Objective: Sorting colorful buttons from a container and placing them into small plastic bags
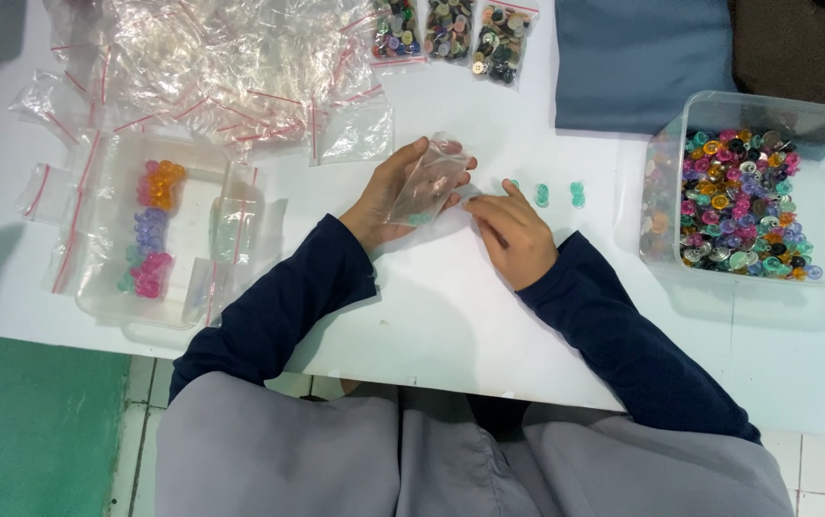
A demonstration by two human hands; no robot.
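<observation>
My left hand [386, 194] holds a small clear zip bag [429, 182] upright over the white table [451, 306]; a few green buttons show at the bag's bottom. My right hand [516, 233] rests on the table just right of the bag, its fingers pinched toward the bag's opening. Whether it grips a button is hidden. Three small stacks of green buttons [544, 194] lie in a row just beyond my right hand.
A clear tub of mixed coloured buttons [740, 203] stands at right. A clear tray [106, 287] at left holds filled bags of sorted buttons. Empty zip bags [211, 72] are heaped at back left, filled button bags [451, 33] at back centre, blue cloth [642, 57] behind.
</observation>
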